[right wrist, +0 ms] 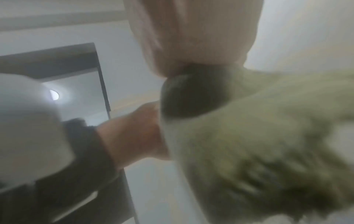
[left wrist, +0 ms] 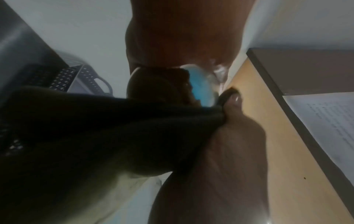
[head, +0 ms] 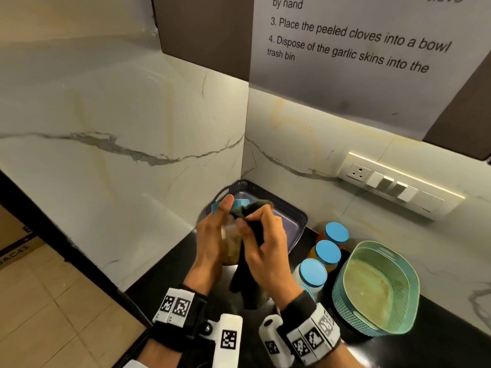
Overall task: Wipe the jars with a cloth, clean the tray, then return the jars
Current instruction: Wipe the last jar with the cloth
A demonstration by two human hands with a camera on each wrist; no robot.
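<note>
My left hand [head: 212, 235] grips a clear jar [head: 230, 248] with a blue lid [head: 240, 202], lifted in front of the dark purple tray [head: 292, 221]. My right hand [head: 263, 235] holds a dark cloth [head: 247, 282] and presses it against the jar's side and lid. The cloth hangs down below my hands. In the left wrist view the blue lid [left wrist: 199, 87] shows with the dark cloth [left wrist: 95, 128] draped over it. The right wrist view is blurred; the cloth [right wrist: 249, 136] fills most of it. Three blue-lidded jars [head: 327, 252] stand in a row on the black counter, right of the tray.
A teal perforated basket [head: 377, 288] sits on the black counter [head: 164, 277] at the right, close to the jars. Marble walls meet in a corner behind the tray. A switch panel [head: 393, 187] is on the right wall. The counter's left edge drops to a tiled floor.
</note>
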